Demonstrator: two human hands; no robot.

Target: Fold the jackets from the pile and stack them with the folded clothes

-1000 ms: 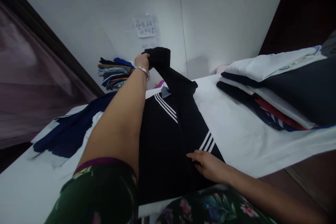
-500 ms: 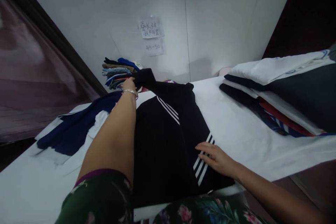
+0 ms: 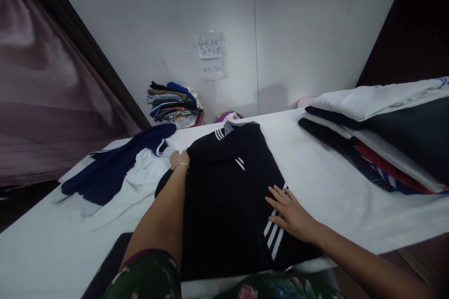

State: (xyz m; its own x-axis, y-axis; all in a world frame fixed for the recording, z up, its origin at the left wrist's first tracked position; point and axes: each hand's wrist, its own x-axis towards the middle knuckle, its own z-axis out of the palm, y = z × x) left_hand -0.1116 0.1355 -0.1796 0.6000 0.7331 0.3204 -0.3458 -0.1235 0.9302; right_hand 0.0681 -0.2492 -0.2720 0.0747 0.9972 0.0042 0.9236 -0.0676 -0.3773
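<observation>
A black jacket point(image 3: 224, 215) with white triple stripes lies partly folded in front of me, its grey collar lining point(image 3: 242, 126) showing at the far end. My left hand point(image 3: 180, 161) is closed at its upper left edge, and the fingers appear to grip the black cloth, though the fingertips are partly hidden. One sleeve is laid across the upper part. Flat on the lower right, over the white stripes, rests my right hand point(image 3: 291, 215) with its fingers spread. Dark cloth point(image 3: 108, 261) also shows beneath my left forearm.
A navy garment point(image 3: 115, 168) and a white garment point(image 3: 143, 177) lie loosely on the left of the white table point(image 3: 31, 243). Folded clothes are stacked on the right point(image 3: 382, 135) and beyond the far edge point(image 3: 175, 105). Paper notes point(image 3: 212, 53) hang on the wall.
My left hand has come down and toward me from the far end, where it held up the black sleeve. The sleeve now lies across the jacket. My right hand stays on the stripes, fingers more spread.
</observation>
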